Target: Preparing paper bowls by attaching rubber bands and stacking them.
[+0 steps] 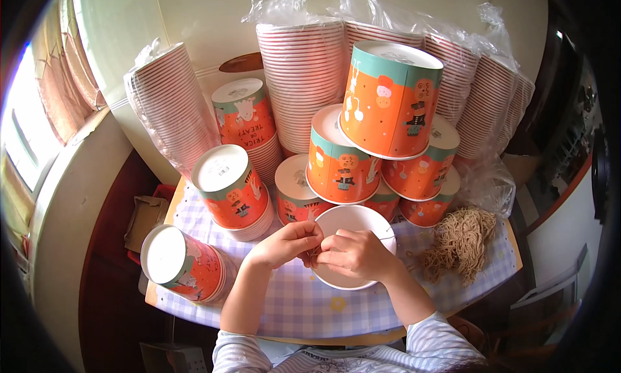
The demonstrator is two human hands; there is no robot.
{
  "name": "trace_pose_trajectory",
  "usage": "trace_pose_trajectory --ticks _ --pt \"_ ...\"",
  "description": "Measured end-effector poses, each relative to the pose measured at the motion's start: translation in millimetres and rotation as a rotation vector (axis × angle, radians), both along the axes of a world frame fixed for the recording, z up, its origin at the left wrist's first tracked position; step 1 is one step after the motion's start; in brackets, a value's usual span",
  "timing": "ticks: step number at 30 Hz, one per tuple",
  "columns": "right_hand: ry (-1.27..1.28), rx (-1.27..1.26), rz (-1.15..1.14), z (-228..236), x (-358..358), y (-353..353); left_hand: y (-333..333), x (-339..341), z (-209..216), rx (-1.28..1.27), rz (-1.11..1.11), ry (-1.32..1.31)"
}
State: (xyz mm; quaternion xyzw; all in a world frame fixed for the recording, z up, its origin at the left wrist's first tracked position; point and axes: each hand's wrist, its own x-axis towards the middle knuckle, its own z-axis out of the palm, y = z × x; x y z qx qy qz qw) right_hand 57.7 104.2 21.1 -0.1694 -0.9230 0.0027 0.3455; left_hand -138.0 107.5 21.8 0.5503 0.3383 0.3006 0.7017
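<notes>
A white-lined paper bucket [346, 277] stands mouth up in front of me, at the middle of the table's near side. My left hand [290, 244] and my right hand [354, 255] meet over its left rim. Both are closed, with thumbs and fingertips pinched together. A little brownish, thin material shows between the fingertips, too small to name for certain. At the bucket's right rim a short thin strand [388, 237] shows. To the right lies a tangled heap of tan string [462, 240].
Orange and green printed buckets, upside down, form a pyramid behind, topped by one large bucket [391, 101]. More stacked buckets [226, 185] stand at left. Tall bagged stacks of buckets [303, 82] line the wall. A checked cloth [284, 308] covers the table.
</notes>
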Motion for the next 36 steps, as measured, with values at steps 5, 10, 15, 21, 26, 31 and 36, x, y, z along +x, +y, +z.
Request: trace_pose_trajectory --ticks 5,10,15,21,26,31,36 --pt "0.012 -0.054 0.002 1 -1 -1 0 -1 0 -0.003 0.013 -0.008" --pt "-0.002 -0.061 0.044 1 0 1 1 0 -1 -0.012 -0.007 -0.022" --pt "0.030 -0.056 0.040 0 -1 1 0 0 2 0.000 0.001 0.012" --pt "0.161 -0.190 -0.057 1 -3 1 -3 -10 0 0.320 0.085 0.220" --pt "0.174 -0.252 -0.077 2 -3 0 -9 -8 14 0.482 0.152 0.405" --pt "0.169 -0.240 -0.110 1 -2 0 -15 -1 18 0.466 0.151 0.447" --pt "0.162 -0.262 -0.167 -1 -2 0 -19 0 20 0.480 0.178 0.426"
